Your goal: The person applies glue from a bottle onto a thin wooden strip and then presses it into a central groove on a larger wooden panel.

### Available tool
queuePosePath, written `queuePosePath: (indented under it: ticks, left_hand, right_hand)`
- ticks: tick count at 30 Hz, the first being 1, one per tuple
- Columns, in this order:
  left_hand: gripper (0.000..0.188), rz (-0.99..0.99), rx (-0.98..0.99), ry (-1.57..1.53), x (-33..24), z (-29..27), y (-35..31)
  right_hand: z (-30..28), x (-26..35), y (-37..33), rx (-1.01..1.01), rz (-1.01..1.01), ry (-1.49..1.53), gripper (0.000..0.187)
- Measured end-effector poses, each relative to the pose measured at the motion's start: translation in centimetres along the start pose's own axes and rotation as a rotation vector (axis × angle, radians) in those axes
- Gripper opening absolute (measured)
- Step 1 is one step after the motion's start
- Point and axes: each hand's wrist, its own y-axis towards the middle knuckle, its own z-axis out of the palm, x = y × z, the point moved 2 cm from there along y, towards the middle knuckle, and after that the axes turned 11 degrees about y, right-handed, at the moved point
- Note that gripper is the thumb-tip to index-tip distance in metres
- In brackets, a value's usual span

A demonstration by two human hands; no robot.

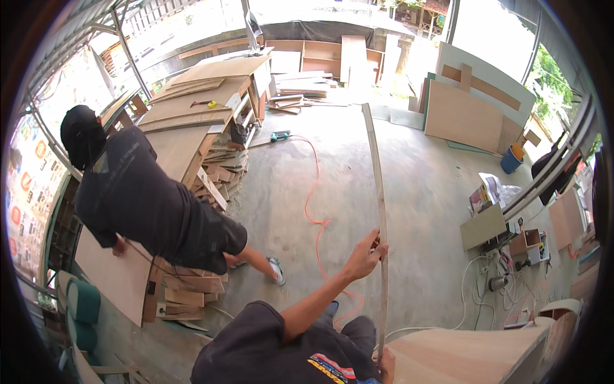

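I had the left hand's (pixel 366 258) fingers clamped on a long wooden strip (pixel 377 173), running from the frame's upper centre to near its bottom edge. At the lower end, I couldn't tell the right hand's (pixel 387 367) finger state.

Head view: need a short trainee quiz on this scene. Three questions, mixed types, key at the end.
1. Multiple choice: what does the person's left hand hold?
A) a blue bucket
B) a long wooden strip
C) an orange hose
2. True or false: the teal power tool lies on the floor.
3. Short answer: on which side of the picture is the co-worker?

Key: 1. B; 2. True; 3. Left.
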Motion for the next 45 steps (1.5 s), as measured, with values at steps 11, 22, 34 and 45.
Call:
queuePosePath:
  ticks: [11, 22, 34, 45]
  left_hand:
    - [0.035, -0.008, -0.277, -0.021, 5.8, -5.5, 27.9]
    - [0.043, -0.009, -0.618, -0.153, 3.1, -12.0, 60.6]
    - [0.038, -0.01, -0.828, -0.292, 11.0, -26.5, 82.3]
    - [0.039, 0.302, -0.754, -0.806, 16.5, -48.5, 104.2]
  right_hand:
    - [4.9, 28.4, 22.9, -0.033, -0.191, -0.103, 0.05]
    - [8.2, 67.5, 42.5, 0.258, -0.374, -0.456, 0.078]
    - [26.3, 94.7, 57.5, 0.312, -0.491, -0.694, 0.08]
    - [55.5, 115.6, 68.3, 0.67, -0.339, -0.743, 0.079]
